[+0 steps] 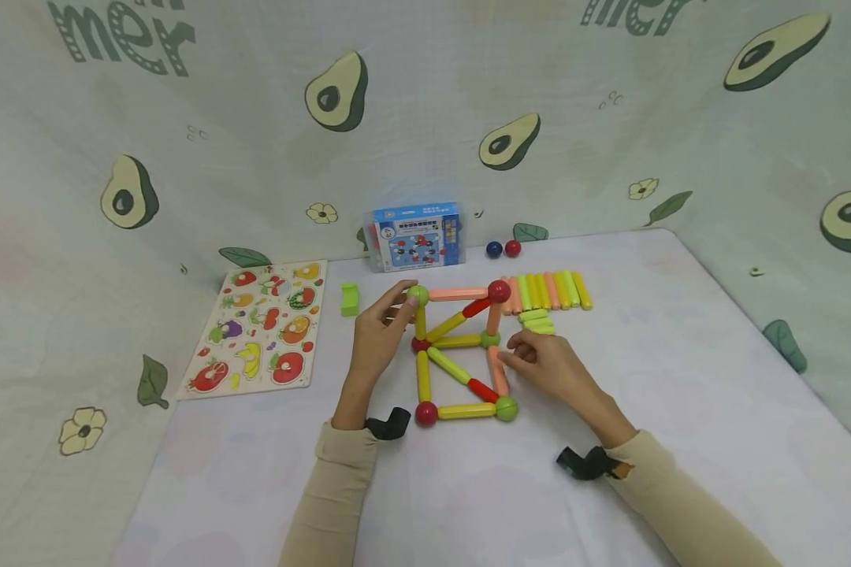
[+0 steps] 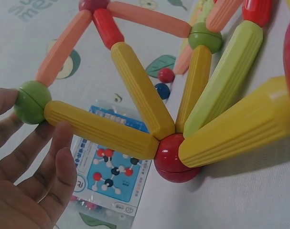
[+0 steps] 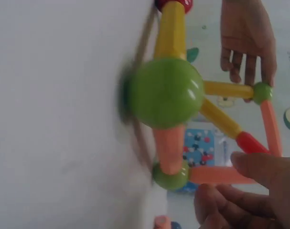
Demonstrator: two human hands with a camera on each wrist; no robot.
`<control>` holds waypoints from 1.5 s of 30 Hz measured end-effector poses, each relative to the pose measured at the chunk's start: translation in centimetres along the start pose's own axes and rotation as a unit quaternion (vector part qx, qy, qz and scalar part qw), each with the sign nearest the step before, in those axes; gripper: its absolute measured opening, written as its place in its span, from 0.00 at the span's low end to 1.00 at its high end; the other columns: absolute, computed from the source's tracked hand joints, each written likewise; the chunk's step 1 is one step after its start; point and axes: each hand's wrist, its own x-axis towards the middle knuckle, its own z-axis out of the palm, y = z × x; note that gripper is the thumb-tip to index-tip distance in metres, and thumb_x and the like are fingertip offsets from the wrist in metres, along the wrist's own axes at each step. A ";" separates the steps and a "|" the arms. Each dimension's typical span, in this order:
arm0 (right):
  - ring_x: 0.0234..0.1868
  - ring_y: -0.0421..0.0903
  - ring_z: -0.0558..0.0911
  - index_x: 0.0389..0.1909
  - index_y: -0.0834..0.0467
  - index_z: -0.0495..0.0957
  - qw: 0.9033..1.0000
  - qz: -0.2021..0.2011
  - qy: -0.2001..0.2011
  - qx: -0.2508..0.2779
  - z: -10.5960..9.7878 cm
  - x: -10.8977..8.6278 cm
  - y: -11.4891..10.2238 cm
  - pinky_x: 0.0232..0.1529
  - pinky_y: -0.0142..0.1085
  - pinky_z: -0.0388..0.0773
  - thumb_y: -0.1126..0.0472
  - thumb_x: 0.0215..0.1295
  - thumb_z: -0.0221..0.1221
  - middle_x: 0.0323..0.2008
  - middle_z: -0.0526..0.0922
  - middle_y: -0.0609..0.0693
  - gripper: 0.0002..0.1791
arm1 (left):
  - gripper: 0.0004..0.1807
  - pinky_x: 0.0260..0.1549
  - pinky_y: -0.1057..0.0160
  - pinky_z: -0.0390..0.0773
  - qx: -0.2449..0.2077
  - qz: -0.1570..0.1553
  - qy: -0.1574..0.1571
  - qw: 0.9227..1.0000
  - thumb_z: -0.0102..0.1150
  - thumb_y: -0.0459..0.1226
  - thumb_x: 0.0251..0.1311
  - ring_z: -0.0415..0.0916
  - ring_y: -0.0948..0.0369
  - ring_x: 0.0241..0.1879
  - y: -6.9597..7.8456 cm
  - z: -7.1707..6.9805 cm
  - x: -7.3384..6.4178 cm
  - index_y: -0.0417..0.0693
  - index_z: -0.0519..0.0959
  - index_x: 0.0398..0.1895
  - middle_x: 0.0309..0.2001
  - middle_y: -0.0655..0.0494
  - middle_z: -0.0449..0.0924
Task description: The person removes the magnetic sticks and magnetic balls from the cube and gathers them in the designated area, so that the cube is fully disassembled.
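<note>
A frame of magnetic rods and balls stands on the table, part flat and part upright. My left hand [image 1: 381,327] pinches the green ball [image 1: 418,295] at the frame's upper left corner. From it a yellow rod [image 2: 102,131] runs down to a red ball [image 2: 176,157], and a pink rod [image 1: 458,294] runs across to another red ball [image 1: 499,290]. My right hand [image 1: 549,362] is beside the frame's right side, fingers loosely bent. Its fingertips overlap the lower pink rod [image 1: 498,372] in the head view. A green ball [image 3: 166,93] forms the near corner.
Pink, yellow and green rods [image 1: 549,290] lie in a row at the right. Behind the frame are a blue boxed set [image 1: 417,236], a blue ball [image 1: 494,250] and a red ball [image 1: 514,248]. A fruit puzzle board [image 1: 213,335] and a green block [image 1: 351,300] lie left.
</note>
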 end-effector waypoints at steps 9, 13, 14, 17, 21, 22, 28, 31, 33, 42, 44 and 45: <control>0.43 0.49 0.83 0.66 0.58 0.71 0.996 -0.078 0.044 0.011 -4.1 3.9 -1.0 0.41 0.44 0.84 0.55 0.65 0.67 0.54 0.78 0.55 0.30 | 0.22 0.38 0.59 0.83 0.002 -0.003 0.000 1.000 0.54 0.55 0.70 0.83 0.57 0.37 -0.3 0.0 -0.2 0.63 0.79 0.63 0.48 0.56 0.85; 0.41 0.49 0.83 0.64 0.57 0.75 0.995 -0.088 -0.013 0.046 -4.6 5.6 -1.7 0.40 0.41 0.84 0.56 0.65 0.68 0.51 0.80 0.54 0.27 | 0.21 0.38 0.60 0.83 0.001 -0.009 -0.003 1.000 0.54 0.56 0.70 0.84 0.55 0.38 -0.5 0.1 -0.4 0.66 0.78 0.63 0.48 0.57 0.85; 0.41 0.49 0.83 0.62 0.57 0.76 0.995 -0.082 -0.025 0.054 -4.6 6.0 -1.9 0.39 0.40 0.84 0.56 0.65 0.67 0.50 0.81 0.53 0.26 | 0.22 0.38 0.60 0.83 0.001 -0.010 -0.003 1.000 0.54 0.56 0.70 0.84 0.54 0.39 -0.5 0.1 -0.4 0.67 0.78 0.63 0.48 0.58 0.85; 0.39 0.49 0.83 0.57 0.58 0.80 0.995 -0.058 -0.042 0.071 -4.6 6.7 -2.3 0.38 0.39 0.84 0.57 0.65 0.68 0.46 0.82 0.53 0.21 | 0.21 0.39 0.59 0.83 -0.002 -0.007 -0.002 1.000 0.54 0.57 0.69 0.84 0.54 0.39 -0.6 0.2 -0.4 0.67 0.78 0.63 0.48 0.58 0.85; 0.40 0.51 0.82 0.52 0.58 0.83 0.997 -0.050 -0.023 0.057 -4.4 7.0 -2.6 0.40 0.41 0.84 0.59 0.64 0.67 0.44 0.82 0.53 0.17 | 0.21 0.38 0.59 0.83 -0.002 0.002 0.000 1.000 0.54 0.56 0.70 0.83 0.56 0.39 -0.5 0.3 -0.3 0.66 0.78 0.62 0.48 0.58 0.85; 0.40 0.52 0.81 0.51 0.58 0.83 0.997 -0.053 -0.016 0.053 -4.4 7.0 -2.6 0.40 0.42 0.84 0.59 0.64 0.67 0.43 0.82 0.53 0.16 | 0.22 0.38 0.60 0.83 0.000 0.003 0.001 1.000 0.54 0.57 0.70 0.83 0.57 0.38 -0.5 0.4 -0.3 0.66 0.78 0.62 0.48 0.58 0.85; 0.39 0.51 0.78 0.47 0.59 0.85 0.996 -0.064 0.028 0.062 -4.0 6.8 -2.6 0.40 0.41 0.82 0.62 0.63 0.65 0.42 0.81 0.51 0.12 | 0.21 0.42 0.61 0.82 0.007 0.006 0.002 1.000 0.54 0.57 0.69 0.82 0.64 0.37 0.0 0.7 0.1 0.67 0.78 0.62 0.48 0.60 0.85; 0.37 0.49 0.77 0.44 0.58 0.85 0.993 -0.080 0.060 0.060 -3.7 6.6 -2.5 0.37 0.38 0.81 0.64 0.61 0.65 0.40 0.81 0.50 0.11 | 0.21 0.43 0.61 0.81 0.006 0.004 -0.001 1.000 0.54 0.57 0.69 0.81 0.64 0.38 0.2 0.8 0.2 0.69 0.78 0.62 0.49 0.60 0.85; 0.35 0.48 0.77 0.42 0.59 0.86 0.991 -0.097 0.080 0.055 -3.5 6.5 -2.5 0.35 0.35 0.80 0.64 0.61 0.64 0.38 0.82 0.50 0.09 | 0.21 0.44 0.60 0.81 0.010 0.006 -0.002 1.000 0.54 0.57 0.69 0.82 0.64 0.38 0.2 0.8 0.1 0.68 0.78 0.62 0.49 0.59 0.85; 0.32 0.46 0.79 0.42 0.58 0.86 0.987 -0.103 0.115 0.038 -3.2 6.1 -2.6 0.32 0.28 0.79 0.57 0.63 0.70 0.39 0.83 0.49 0.11 | 0.22 0.43 0.60 0.82 0.017 0.003 0.006 1.000 0.54 0.57 0.69 0.82 0.63 0.38 0.1 0.4 0.1 0.65 0.79 0.62 0.48 0.58 0.85; 0.31 0.46 0.80 0.42 0.58 0.85 0.989 -0.094 0.111 0.039 -3.3 5.9 -2.6 0.30 0.29 0.79 0.55 0.63 0.69 0.39 0.83 0.50 0.12 | 0.22 0.43 0.60 0.82 0.016 0.005 0.002 1.000 0.54 0.57 0.69 0.82 0.63 0.38 0.1 0.4 0.1 0.64 0.79 0.62 0.48 0.58 0.85; 0.30 0.46 0.80 0.42 0.57 0.85 0.990 -0.085 0.106 0.042 -3.4 5.8 -2.6 0.30 0.30 0.80 0.54 0.63 0.69 0.39 0.82 0.50 0.12 | 0.22 0.43 0.60 0.82 0.014 0.006 0.001 1.000 0.54 0.57 0.69 0.82 0.63 0.38 0.1 0.4 0.1 0.64 0.79 0.62 0.48 0.58 0.85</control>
